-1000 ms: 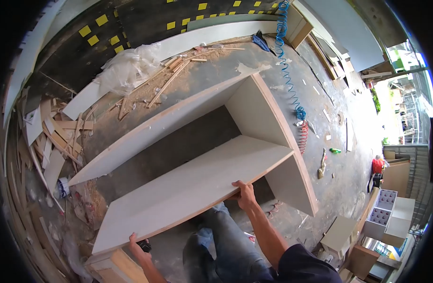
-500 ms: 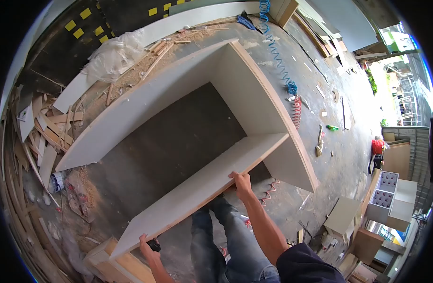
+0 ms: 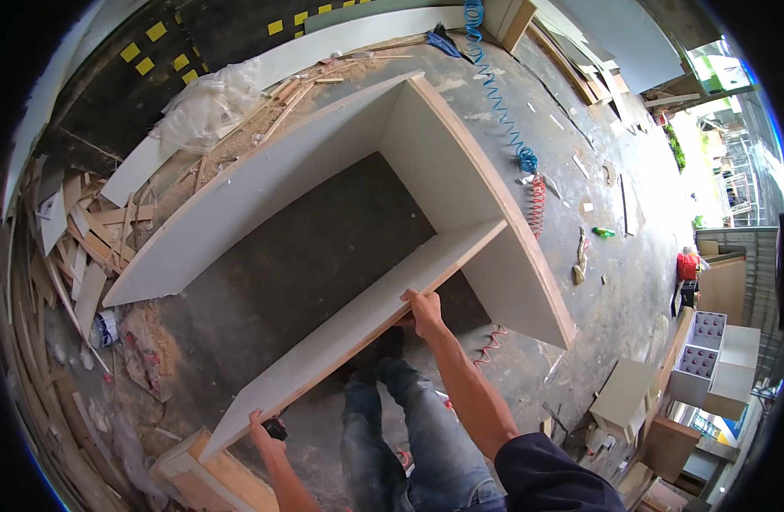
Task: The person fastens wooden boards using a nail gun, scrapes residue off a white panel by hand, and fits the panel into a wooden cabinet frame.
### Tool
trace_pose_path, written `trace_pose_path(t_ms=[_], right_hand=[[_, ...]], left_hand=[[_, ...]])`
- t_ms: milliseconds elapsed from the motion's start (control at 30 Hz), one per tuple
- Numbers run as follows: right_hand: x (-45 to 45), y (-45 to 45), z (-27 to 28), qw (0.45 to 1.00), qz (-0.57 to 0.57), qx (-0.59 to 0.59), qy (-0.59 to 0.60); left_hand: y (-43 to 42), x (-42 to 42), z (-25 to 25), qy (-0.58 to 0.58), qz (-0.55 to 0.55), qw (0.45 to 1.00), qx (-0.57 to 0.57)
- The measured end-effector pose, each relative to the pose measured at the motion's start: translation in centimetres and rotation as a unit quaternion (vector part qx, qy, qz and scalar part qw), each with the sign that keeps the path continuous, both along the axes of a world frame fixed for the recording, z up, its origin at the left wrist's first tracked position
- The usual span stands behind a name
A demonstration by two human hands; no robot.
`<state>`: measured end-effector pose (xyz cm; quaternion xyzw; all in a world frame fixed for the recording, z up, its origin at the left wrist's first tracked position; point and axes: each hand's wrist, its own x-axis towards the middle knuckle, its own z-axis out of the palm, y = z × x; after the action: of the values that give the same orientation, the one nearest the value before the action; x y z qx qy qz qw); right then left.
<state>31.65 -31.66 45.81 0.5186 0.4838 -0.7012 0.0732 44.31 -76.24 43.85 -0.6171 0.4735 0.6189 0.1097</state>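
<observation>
You've got both hands on the long white board point(image 3: 340, 334), which runs slantwise in front of your legs point(image 3: 439, 448), lower left to upper right. Your right hand point(image 3: 424, 314) is clamped over the near edge, fingers on the white face, a bit past the middle toward the far end. Your left hand point(image 3: 262, 431) is clamped on that same edge close to the lower-left end. There's a small black thing point(image 3: 275, 428) right by it, can't tell if you're touching it.

Far end of your board meets the wood-edged cross panel point(image 3: 439, 171), which forms a corner with the long side panel point(image 3: 264, 192) across from you. The near end overlaps a pale wooden frame point(image 3: 230, 482); can't tell if they touch. Beyond the cross panel, a red coil hose point(image 3: 538, 209) and a blue coil hose point(image 3: 527, 159) lie on the floor point(image 3: 622, 328).
</observation>
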Motion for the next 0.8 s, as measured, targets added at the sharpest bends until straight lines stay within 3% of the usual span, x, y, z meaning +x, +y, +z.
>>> trace_pose_path(t_ms=[800], right_hand=[[-7.6,0.0,-0.9,0.999,-0.020,-0.015,-0.026]], left_hand=[[-1.1,-9.8,-0.5,-0.024,-0.065,0.997,0.044]])
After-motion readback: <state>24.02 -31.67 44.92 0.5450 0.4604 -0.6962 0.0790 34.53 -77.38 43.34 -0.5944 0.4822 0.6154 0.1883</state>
